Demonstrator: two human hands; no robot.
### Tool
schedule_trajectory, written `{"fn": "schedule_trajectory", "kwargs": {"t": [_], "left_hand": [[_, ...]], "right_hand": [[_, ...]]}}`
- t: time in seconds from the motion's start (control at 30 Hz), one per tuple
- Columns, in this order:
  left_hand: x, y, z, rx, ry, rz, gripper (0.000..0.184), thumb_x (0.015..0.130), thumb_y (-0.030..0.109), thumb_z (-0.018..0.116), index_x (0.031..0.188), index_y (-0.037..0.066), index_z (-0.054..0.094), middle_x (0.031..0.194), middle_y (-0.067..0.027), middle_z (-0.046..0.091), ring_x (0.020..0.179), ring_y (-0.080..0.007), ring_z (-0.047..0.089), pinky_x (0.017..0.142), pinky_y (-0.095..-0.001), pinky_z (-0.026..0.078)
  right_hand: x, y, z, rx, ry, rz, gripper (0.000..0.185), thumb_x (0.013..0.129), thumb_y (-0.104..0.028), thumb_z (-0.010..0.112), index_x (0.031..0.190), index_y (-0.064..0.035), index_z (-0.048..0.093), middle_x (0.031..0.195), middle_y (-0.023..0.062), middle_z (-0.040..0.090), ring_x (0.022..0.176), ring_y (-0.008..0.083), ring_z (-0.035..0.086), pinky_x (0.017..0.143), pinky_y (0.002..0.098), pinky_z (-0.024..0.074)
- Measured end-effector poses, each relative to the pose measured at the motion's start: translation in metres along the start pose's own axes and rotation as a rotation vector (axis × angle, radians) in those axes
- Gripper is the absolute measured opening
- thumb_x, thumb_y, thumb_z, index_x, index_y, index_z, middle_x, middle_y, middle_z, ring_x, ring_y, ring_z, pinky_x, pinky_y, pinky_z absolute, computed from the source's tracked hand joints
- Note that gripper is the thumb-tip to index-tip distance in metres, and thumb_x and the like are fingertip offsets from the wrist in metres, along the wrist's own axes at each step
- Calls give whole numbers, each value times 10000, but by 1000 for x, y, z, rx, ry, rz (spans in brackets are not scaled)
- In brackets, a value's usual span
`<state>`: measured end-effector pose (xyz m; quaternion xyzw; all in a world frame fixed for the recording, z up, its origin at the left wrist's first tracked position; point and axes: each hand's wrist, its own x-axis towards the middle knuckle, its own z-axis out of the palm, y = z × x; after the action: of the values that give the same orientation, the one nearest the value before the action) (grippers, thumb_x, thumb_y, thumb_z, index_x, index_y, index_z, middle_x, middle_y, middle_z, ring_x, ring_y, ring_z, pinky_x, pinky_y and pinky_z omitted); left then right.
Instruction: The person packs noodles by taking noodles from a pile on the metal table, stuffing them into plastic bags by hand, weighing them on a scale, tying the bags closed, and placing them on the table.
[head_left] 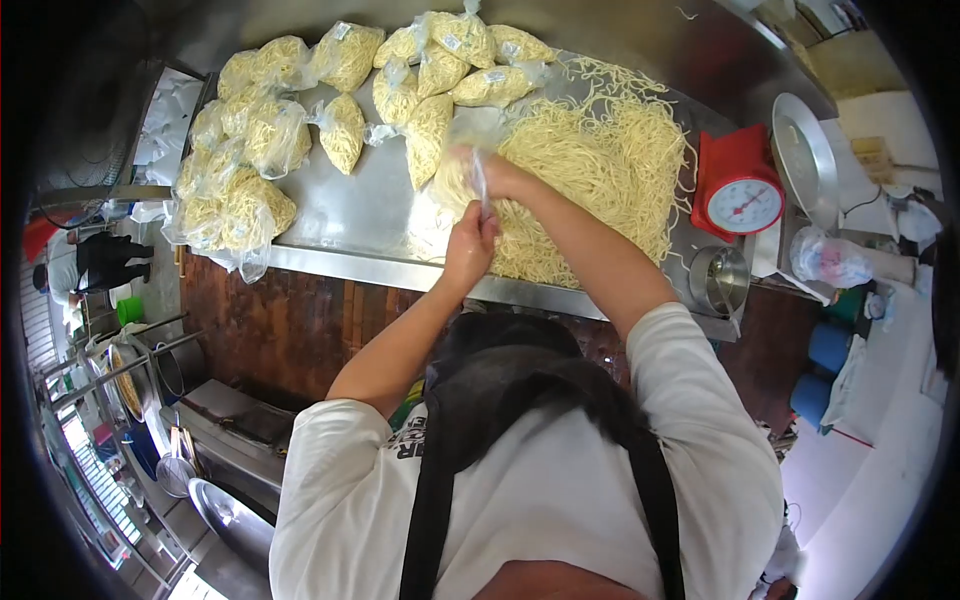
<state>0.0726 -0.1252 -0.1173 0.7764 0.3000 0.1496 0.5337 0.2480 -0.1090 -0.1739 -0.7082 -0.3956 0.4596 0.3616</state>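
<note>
My left hand (470,243) is closed on the edge of a clear plastic bag (480,183) at the front of the metal table (345,215). Just above it, my right hand (490,172) is blurred by motion at the bag's mouth, and its fingers cannot be made out. A big heap of pale noodles (600,165) spreads over the table to the right of my hands. Filled noodle bags lie beyond and to the left, among them one (430,137) close to my right hand and a cluster (235,205) at the left end.
Right of the noodles stands a red dial scale (742,190) with a round metal pan (803,160). A metal pot (718,280) sits at the table's right front corner. Another person (95,263) is far off at the left. Metal racks (110,370) are at the lower left.
</note>
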Motion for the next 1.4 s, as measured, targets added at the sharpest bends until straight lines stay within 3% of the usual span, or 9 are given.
{"fn": "schedule_trajectory", "kwargs": {"t": [0.13,0.2,0.27,0.4,0.57,0.77,1.0,1.17,1.4], "left_hand": [[-2,44,-6,-499,-344,-42,170,960,31,552,1129,16,553,902,-59,660,825,-143,655,764,-283,533],[28,23,-41,-137,-503,-181,354,861,13,679,1192,26,556,1152,-105,629,1030,-178,631,874,-287,514],[42,5,-63,221,-71,279,427,778,98,739,1172,36,586,1176,-155,626,1038,-261,625,932,-404,479],[53,-19,-28,787,-119,661,472,700,137,734,1147,61,602,1137,-171,609,1092,-329,588,1033,-476,382],[81,-20,-14,726,-468,268,369,713,161,662,1065,54,647,917,-207,688,906,-380,648,879,-491,475],[68,113,-92,832,-511,285,298,711,185,668,969,36,667,804,-245,660,812,-421,636,752,-499,508],[27,200,-151,874,-398,283,217,680,115,660,880,32,654,737,-237,633,740,-421,630,690,-493,503],[13,230,-180,723,-284,250,188,648,24,634,835,0,633,707,-225,616,658,-391,617,625,-407,498],[18,212,-195,572,-228,386,272,608,-26,696,874,27,680,805,-130,685,743,-300,661,727,-365,518]], "right_hand": [[-33,-8,-11,-84,75,-158,345,911,-272,556,1191,-79,615,983,137,585,905,280,569,788,475,482],[-73,-4,-12,-336,105,-235,371,863,-225,619,1201,-73,605,1112,149,576,1011,297,557,885,493,458],[-103,-11,-16,-594,146,-321,421,815,-178,682,1212,-66,595,1241,161,567,1116,313,545,982,511,435],[-152,-27,-11,-827,360,-204,245,823,-162,624,1040,-78,697,1439,205,427,1380,405,314,1106,653,203],[-142,-7,-3,-762,597,-107,216,824,-131,637,1016,-59,703,1529,158,325,1447,382,211,1110,689,140],[-106,17,-34,-897,666,93,161,835,-110,612,891,-3,719,1504,138,358,1419,373,263,1090,660,214],[-106,10,-70,-798,647,122,284,851,-58,575,1114,39,618,1210,151,543,1171,349,491,893,521,461],[-101,47,-118,-685,895,99,430,835,-29,589,1257,-30,504,995,145,620,1008,327,581,853,420,477],[-99,98,-214,-743,876,387,340,848,-157,610,1152,-3,614,1069,187,667,1047,323,618,872,398,520]]}}
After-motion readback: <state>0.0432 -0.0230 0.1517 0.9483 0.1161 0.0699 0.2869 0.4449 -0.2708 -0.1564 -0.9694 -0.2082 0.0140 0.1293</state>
